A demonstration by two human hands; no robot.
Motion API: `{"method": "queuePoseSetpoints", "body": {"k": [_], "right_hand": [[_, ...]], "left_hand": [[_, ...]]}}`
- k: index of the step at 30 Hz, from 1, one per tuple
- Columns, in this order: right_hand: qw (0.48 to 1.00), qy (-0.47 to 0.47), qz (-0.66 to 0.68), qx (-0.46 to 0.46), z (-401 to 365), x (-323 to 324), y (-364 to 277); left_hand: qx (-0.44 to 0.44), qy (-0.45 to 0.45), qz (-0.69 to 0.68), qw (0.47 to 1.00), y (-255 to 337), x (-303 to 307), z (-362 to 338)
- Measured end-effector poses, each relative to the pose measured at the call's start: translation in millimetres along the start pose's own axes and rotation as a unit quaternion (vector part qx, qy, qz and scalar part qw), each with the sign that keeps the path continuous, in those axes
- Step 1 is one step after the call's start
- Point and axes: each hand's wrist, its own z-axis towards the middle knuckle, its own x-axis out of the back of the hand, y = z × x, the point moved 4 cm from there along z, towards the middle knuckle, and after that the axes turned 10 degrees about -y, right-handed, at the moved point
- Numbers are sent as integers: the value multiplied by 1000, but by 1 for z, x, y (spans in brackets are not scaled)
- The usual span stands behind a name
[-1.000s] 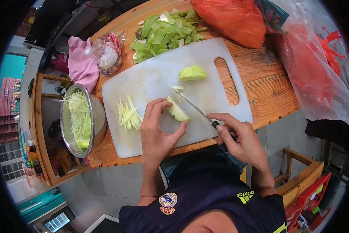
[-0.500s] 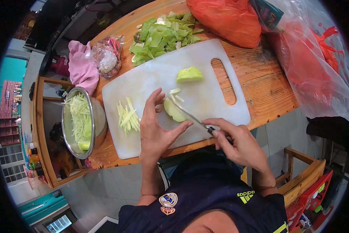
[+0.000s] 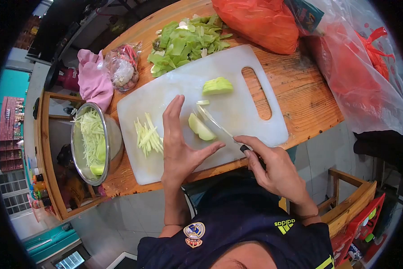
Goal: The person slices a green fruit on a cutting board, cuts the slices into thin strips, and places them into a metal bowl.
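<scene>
My right hand [image 3: 277, 170] grips the black handle of a knife [image 3: 220, 127], its blade slanting up and left over the cutting board [image 3: 165, 96]. Just left of the blade lies a cut piece of pale green vegetable [image 3: 201, 127], possibly chayote, with a small slice [image 3: 203, 102] above it. My left hand [image 3: 179, 143] is open beside that piece, thumb and fingers spread apart, holding nothing. Left of this hand is a pile of thin strips [image 3: 148, 135]. A thinly sliced chunk [image 3: 217, 86] sits farther up the board.
A metal bowl [image 3: 106, 172] of shreds stands at the left. Green peelings [image 3: 186, 42] are heaped behind the board. Around them are a pink cloth [image 3: 94, 80], a small plastic bag [image 3: 125, 67], a red bag [image 3: 260, 22] and a clear bag [image 3: 345, 85] on the wooden table [image 3: 300, 98].
The knife blade has shifted right, off the vegetable piece. My left fingers have straightened and drawn together, with the thumb still apart.
</scene>
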Motion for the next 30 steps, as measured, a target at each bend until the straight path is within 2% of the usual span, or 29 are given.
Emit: {"method": "queuePoseSetpoints", "body": {"k": [2,5,11,15,18,21,27,30], "right_hand": [[999,17,10,25,-1,-4,0],[999,15,10,38,2,-9,-1],[1000,17,16,19,9,-17,4],[1000,24,4,-5,5,-11,-2],[999,44,-1,27,1,-14,-5],[999,30,2,19,2,-17,-4],[999,34,-3,-33,3,-10,-5],[999,39,-8,4,-1,-13,-8]], "left_hand": [[12,-10,51,999,8,8,-6],[65,-33,-14,997,6,8,-19],[71,19,-15,997,1,-3,-23],[69,26,-24,997,-7,-4,-24],[69,22,-27,997,-4,-2,-26],[65,26,-25,997,-2,-3,-29],[59,31,-17,998,-5,-5,-31],[51,34,-21,998,-3,-4,-30]]}}
